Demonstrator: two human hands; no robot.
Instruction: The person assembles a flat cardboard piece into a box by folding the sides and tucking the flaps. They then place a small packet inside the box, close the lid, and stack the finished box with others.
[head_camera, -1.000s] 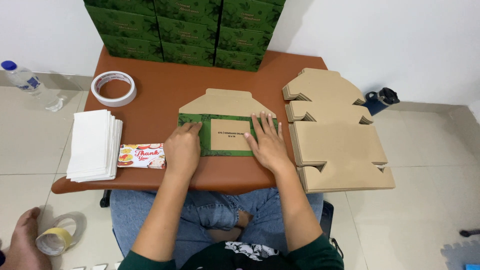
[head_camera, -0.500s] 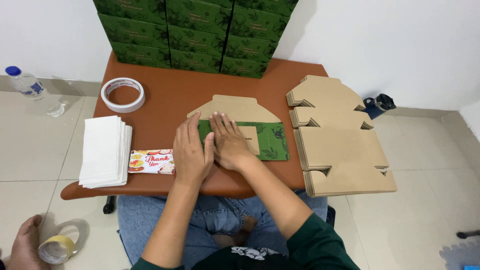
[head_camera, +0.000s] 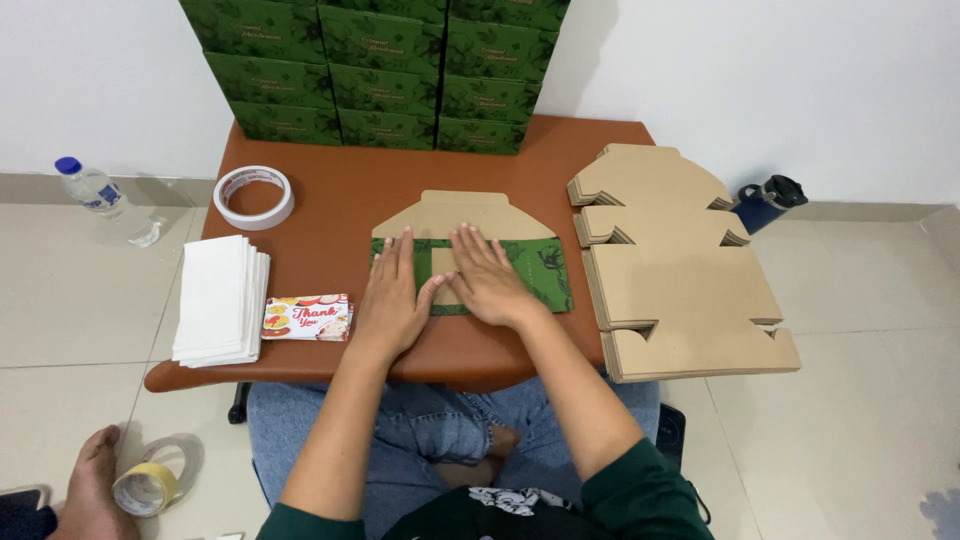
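- Box blank (head_camera: 470, 250), the flat one with the green printed side and brown cardboard flaps, lies in the middle of your desk (head_camera: 330, 205), right in front of you and just left of the big pile of blanks.
- Your left hand (head_camera: 392, 300) is flat on its left part, palm down, fingers (head_camera: 390, 262) stretched out and only slightly spread, pointing away from you. Not pinching anything, just pressing.
- Your right hand (head_camera: 490, 282) is flat too, on the middle of the blank, fingers (head_camera: 470, 248) fanned out a bit and angled up-left. The two hands sit just beside each other, thumbs nearly touching over a folded brown flap.
- Stack of unfolded brown blanks (head_camera: 680, 265) sits to your right, hanging a bit over the desk edge.
- Finished green boxes (head_camera: 375, 65) are stacked at the far edge against the wall.
- White tape roll (head_camera: 254, 197) is at the far left of the desk; a pile of white paper sheets (head_camera: 218, 298) is nearer you on the left, with a small stack of colourful cards (head_camera: 308, 317) just beside it.
- On the floor: a plastic water bottle (head_camera: 95, 190) on the left, a dark flask (head_camera: 765, 200) on the right.
- Bottom left, someone else's foot (head_camera: 88, 490) is next to a yellowish tape roll (head_camera: 148, 485) on the floor.
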